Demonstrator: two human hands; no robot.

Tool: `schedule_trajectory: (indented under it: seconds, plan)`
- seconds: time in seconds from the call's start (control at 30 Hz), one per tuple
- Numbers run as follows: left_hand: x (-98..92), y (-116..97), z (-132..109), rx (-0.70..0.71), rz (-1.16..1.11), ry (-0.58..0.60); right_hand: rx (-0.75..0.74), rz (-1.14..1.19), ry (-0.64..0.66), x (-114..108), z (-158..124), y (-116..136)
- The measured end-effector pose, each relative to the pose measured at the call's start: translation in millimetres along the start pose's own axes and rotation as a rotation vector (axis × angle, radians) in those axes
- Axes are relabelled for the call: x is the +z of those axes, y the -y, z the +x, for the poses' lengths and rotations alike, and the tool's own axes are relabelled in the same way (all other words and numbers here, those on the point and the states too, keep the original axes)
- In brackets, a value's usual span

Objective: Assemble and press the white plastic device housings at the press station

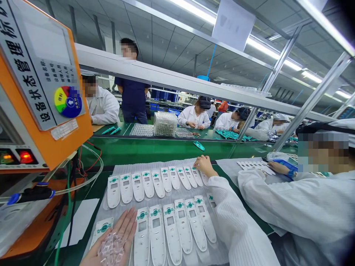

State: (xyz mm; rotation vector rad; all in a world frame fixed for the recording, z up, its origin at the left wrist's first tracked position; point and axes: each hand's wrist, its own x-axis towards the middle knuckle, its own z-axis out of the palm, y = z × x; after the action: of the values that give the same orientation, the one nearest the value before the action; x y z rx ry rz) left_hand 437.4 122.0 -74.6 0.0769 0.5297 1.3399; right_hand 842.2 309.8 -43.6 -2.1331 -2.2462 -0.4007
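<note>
My left hand (118, 231) lies palm up at the lower left, fingers stretched out. A heap of small clear plastic pieces (111, 249) rests in its palm. My right hand (204, 165) reaches to the right end of the back row, fingers bent down over the top of a white casing (196, 176). Whatever sits between those fingertips is too small to make out. White elongated plastic casings with window cutouts and green parts at the top lie in two rows, such as this front casing (173, 234). One casing (102, 229) is partly covered by my left hand.
White foam sheet (124, 214) lies under the casings. An orange machine (80, 147) with cables stands at left. Beyond is a green conveyor (155, 149) carrying a green casing (199, 145). A co-worker's sleeve (263, 199) is close at right. A metal frame (285, 125) crosses above.
</note>
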Motion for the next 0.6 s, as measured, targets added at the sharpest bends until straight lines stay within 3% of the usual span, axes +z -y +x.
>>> schedule_trajectory:
  seconds: [0.13,0.6]
  plan:
    - [-4.7,0,4,-0.004,-0.005,-0.007,-0.003,-0.007,0.001,2,-1,-2]
    - [8.5,0,0,-0.002,-0.005,-0.116,-0.038,-0.004,-0.014,5,0,0]
